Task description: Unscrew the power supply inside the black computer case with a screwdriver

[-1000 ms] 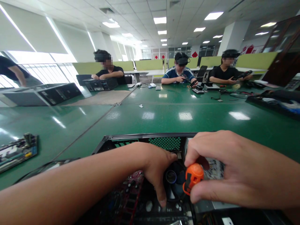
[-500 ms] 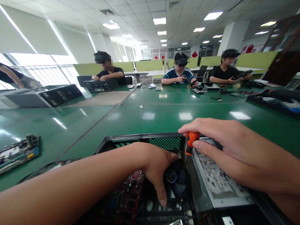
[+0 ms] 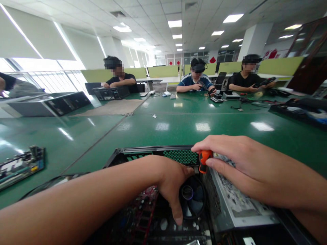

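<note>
An open black computer case (image 3: 153, 151) lies in front of me on the green table (image 3: 178, 126). Inside it I see a red motherboard (image 3: 143, 211), a round cooler fan (image 3: 191, 199) and a grey power supply (image 3: 237, 204) at the right. My left hand (image 3: 171, 185) reaches down into the case, its fingers curled at the left edge of the fan; what they grip is hidden. My right hand (image 3: 237, 166) is closed round an orange-and-black screwdriver handle (image 3: 203, 160), held over the top left corner of the power supply.
A loose circuit board (image 3: 21, 166) lies at the left. Further left stands a closed black-and-grey case (image 3: 48, 103). Three people sit across the table with cases, tools and cables. A dark tray (image 3: 301, 110) sits at the right edge.
My right hand has carried the screwdriver up and back from above the fan to the power supply's near corner, then slightly lower. My left hand has stayed at the fan.
</note>
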`<act>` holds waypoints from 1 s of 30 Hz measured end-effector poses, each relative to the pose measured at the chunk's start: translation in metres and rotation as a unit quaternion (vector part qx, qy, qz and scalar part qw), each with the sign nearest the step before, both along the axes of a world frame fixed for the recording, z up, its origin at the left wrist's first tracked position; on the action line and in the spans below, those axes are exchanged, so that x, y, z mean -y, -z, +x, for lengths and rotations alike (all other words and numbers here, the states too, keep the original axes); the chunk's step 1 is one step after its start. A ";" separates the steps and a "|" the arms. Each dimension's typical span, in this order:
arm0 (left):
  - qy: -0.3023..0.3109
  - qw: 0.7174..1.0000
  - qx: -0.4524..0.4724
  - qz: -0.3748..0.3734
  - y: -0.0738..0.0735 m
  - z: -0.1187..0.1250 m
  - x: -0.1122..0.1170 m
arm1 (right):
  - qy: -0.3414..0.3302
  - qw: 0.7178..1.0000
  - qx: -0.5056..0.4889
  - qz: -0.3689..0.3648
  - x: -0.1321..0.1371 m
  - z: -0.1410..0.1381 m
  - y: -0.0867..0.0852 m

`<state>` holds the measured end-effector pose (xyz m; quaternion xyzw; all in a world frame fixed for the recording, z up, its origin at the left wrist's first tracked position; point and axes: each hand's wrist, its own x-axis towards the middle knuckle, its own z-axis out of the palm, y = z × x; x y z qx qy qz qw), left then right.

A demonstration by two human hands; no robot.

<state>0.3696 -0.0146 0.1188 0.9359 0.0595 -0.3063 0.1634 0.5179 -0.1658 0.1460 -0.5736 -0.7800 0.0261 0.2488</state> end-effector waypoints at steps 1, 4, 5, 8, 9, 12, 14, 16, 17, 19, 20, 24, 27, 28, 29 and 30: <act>0.001 1.000 0.003 0.003 0.000 0.000 0.000 | 0.001 1.000 0.000 -0.001 0.000 0.000 0.000; -0.001 1.000 -0.004 0.012 -0.001 0.000 0.001 | 0.008 1.000 -0.004 -0.007 0.001 0.000 -0.001; -0.005 1.000 -0.014 0.012 -0.001 0.000 0.001 | 0.008 1.000 -0.006 -0.010 0.001 0.000 -0.002; -0.023 0.999 -0.047 0.002 -0.003 0.001 0.001 | -0.007 0.999 -0.014 -0.030 0.002 0.000 -0.004; -0.029 0.998 -0.052 -0.003 -0.004 0.001 0.002 | -0.014 0.999 -0.017 -0.036 0.002 -0.001 -0.005; -0.038 0.998 -0.054 -0.012 -0.007 0.002 0.003 | -0.013 0.999 -0.005 -0.036 0.000 0.000 -0.006; -0.034 0.998 -0.047 -0.013 -0.008 0.002 0.003 | 0.008 0.999 0.012 -0.032 -0.001 0.001 -0.005; -0.027 0.999 -0.039 -0.006 -0.008 0.003 0.002 | 0.020 0.999 0.017 -0.032 -0.002 0.002 -0.003; -0.026 0.999 -0.038 -0.005 -0.007 0.003 0.002 | 0.015 0.999 0.014 -0.028 -0.002 0.003 -0.002; -0.028 0.999 -0.042 -0.011 -0.006 0.004 0.001 | -0.006 1.000 0.008 -0.023 -0.001 0.003 0.001; -0.030 0.998 -0.043 -0.017 -0.005 0.004 0.000 | -0.015 1.000 0.006 -0.022 0.000 0.003 0.002; -0.024 0.999 -0.016 -0.027 -0.003 0.002 0.000 | -0.012 1.000 -0.012 -0.025 0.002 0.001 0.004; -0.036 0.999 -0.031 -0.024 0.001 0.001 -0.003 | -0.014 0.999 -0.047 -0.012 0.005 -0.002 -0.001; -0.042 0.998 -0.037 -0.034 0.003 0.001 -0.005 | -0.025 0.998 -0.058 -0.014 0.006 -0.003 -0.003; -0.047 0.997 -0.042 -0.048 0.005 0.001 -0.007 | -0.039 0.997 -0.066 -0.024 0.007 -0.004 -0.005; -0.042 0.995 -0.036 -0.077 0.008 0.001 -0.009 | -0.057 0.995 -0.072 -0.035 0.008 -0.005 -0.007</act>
